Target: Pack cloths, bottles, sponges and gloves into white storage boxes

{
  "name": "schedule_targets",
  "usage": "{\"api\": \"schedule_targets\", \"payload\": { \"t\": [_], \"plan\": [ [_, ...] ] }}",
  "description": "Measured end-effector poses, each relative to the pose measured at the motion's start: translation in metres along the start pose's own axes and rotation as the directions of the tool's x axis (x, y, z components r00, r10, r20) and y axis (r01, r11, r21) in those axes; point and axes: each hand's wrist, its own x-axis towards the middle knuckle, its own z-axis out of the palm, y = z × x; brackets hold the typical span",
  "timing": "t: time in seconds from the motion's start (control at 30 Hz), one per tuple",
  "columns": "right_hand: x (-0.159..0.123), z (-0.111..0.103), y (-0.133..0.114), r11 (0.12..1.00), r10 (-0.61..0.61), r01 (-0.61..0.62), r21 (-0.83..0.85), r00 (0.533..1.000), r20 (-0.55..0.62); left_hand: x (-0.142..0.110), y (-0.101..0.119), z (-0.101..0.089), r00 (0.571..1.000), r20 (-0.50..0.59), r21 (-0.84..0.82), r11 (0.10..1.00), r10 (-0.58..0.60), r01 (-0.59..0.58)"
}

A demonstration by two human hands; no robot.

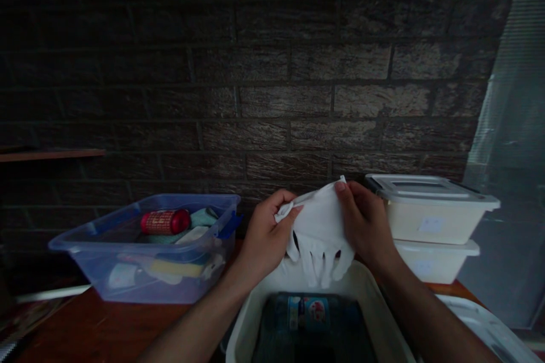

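Observation:
A white glove (321, 221) is stretched between both hands, its cuff edge up and its fingers dangling down. My left hand (272, 229) pinches the cuff at its left corner, thumb on top. At the right corner, my right hand (364, 215) grips the cuff between thumb and fingers. Just below the glove's fingertips stands an open white bin (247, 317). Inside it lies a dark, clear plastic bottle (315, 317) with a blue label. The bin's near part runs out of view.
To the left, a blue translucent tub (145, 272) holds a red can (165, 222), cloths and other items. Two lidded cream boxes (430, 221) are stacked at the right, with a loose white lid (481, 323) in front. A brick wall rises behind the wooden table (114, 329).

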Motion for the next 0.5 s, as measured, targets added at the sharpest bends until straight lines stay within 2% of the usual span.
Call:
{"api": "schedule_targets", "payload": {
  "t": [0.13,0.27,0.4,0.5],
  "plan": [
    [0.005,-0.009,-0.002,0.999,0.054,-0.054,0.009,0.999,-0.01,0.002,0.001,-0.005,0.998,0.008,-0.02,0.998,-0.061,0.061],
    [0.005,-0.008,-0.004,0.991,0.115,-0.116,0.073,0.993,0.019,0.0,-0.004,0.001,0.991,0.042,-0.136,0.982,-0.131,0.135],
    [0.005,-0.007,-0.007,0.969,0.153,-0.166,0.183,0.985,0.085,-0.003,-0.01,0.008,0.967,0.118,-0.316,0.914,-0.227,0.253],
    [0.007,-0.011,-0.006,0.96,0.177,-0.195,0.201,0.979,0.103,-0.003,-0.011,0.008,0.945,0.141,-0.385,0.863,-0.296,0.328]
  ]
}}
